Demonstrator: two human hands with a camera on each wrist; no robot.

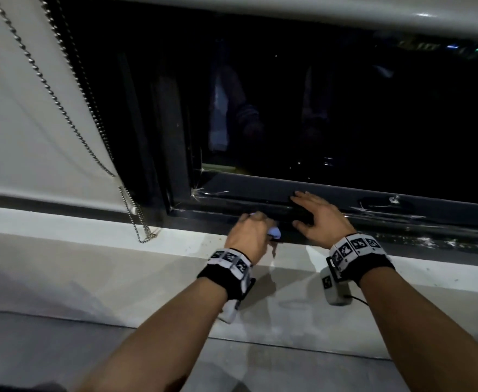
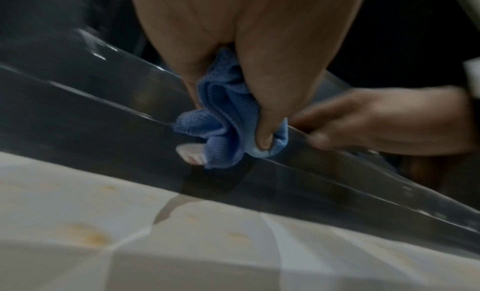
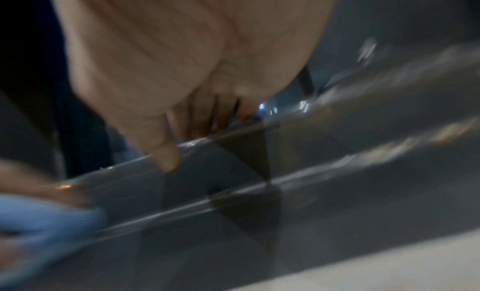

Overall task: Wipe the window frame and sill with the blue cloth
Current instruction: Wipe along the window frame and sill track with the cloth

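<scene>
Metal bead chain (image 1: 62, 114) hanging beside white roller blind (image 1: 19, 123), dark night glass (image 1: 345, 108)

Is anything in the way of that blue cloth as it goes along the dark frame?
Yes: the right hand rests on the frame rail just right of the blue cloth, which the left hand grips.

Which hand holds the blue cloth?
The left hand: it grips the bunched cloth against the dark frame. The right hand rests flat, holding nothing.
</scene>
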